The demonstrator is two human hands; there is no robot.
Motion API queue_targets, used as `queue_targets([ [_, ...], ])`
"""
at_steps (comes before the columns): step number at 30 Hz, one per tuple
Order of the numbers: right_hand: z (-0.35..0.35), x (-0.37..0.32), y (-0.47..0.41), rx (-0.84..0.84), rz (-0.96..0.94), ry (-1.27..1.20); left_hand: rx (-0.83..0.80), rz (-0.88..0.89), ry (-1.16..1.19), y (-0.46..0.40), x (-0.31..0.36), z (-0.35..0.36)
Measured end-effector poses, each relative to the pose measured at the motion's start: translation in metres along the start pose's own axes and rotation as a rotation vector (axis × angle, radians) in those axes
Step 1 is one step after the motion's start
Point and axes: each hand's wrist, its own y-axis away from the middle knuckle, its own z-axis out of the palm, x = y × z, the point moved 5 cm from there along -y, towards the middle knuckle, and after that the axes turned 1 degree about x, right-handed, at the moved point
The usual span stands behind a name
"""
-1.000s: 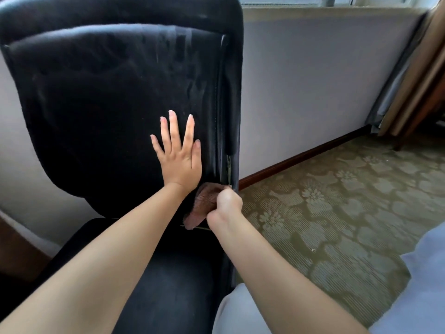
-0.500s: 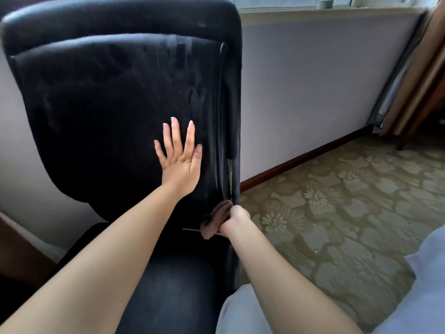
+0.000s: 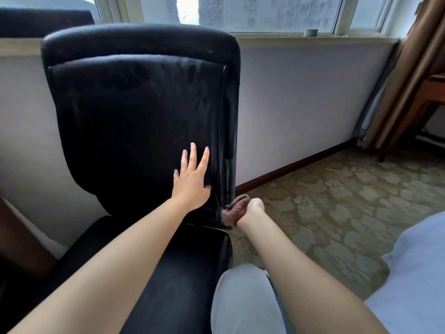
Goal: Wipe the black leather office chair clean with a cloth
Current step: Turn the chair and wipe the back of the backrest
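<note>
Chair stands against the wall under the window, its black backrest facing the person and showing smeared streaks near the top right. The left hand lies flat on the lower backrest, fingers straight and spread, bracing it. The right hand grips a bunched brown cloth, fingers curled round it, at the bottom right corner of the backrest where it meets the seat; whether the cloth actually touches the leather there is hard to tell.

Risks from here, as I judge them: the wadded cloth could snag on the side seam or slip out into the gap above the seat, and a chair like this may swivel or roll if the bracing palm eases off. A bunched cloth also covers little, so streaks may remain.

Against 1 second ago, the cloth hand has slid down and outward to the corner edge, the left hand has stayed planted, and the view has risen to take in the window.
</note>
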Motion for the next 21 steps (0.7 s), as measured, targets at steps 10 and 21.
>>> queue_targets([
  [10, 0.018, -0.049, 0.018, 0.125, -0.766, 0.562, 0.186, 0.122, -0.076, -0.007, 0.021, -0.019],
  [21, 0.073, -0.073, -0.01, -0.094, -1.797, 1.049, 0.587, 0.243, -0.207, -0.043, 0.004, 0.024],
])
